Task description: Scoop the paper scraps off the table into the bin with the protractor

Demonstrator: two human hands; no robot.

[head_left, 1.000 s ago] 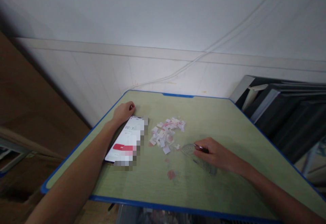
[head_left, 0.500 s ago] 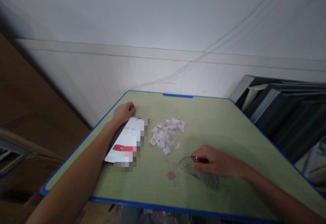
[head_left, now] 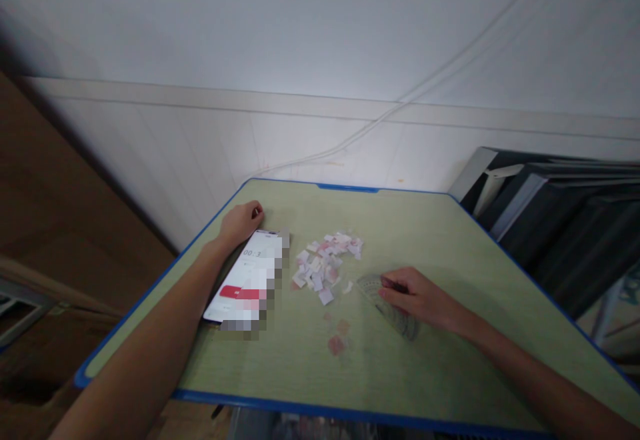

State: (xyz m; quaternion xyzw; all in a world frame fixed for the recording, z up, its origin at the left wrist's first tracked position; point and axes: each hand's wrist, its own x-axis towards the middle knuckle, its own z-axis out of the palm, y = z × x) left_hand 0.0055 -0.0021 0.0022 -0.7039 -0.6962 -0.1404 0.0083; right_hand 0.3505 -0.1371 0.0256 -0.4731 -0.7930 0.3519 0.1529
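A clear protractor is pinched by my right hand, on the right of the table. Its straight edge slants down to the right, and my fingers hide part of its curved side. To its left lies a heap of small white and pinkish paper pieces. A few reddish scraps lie apart, nearer the front. My left hand rests on the table at the far left with its fingers curled in, and I see nothing in it.
A phone with a lit timer screen, partly pixelated, lies beside my left forearm. The pale green table has a blue rim and stands against the wall. Dark flat panels or folders lean at the right edge.
My right hand has moved away from me with the protractor, which now sits higher and closer to the paper heap, turned more steeply. My left hand has stayed put.
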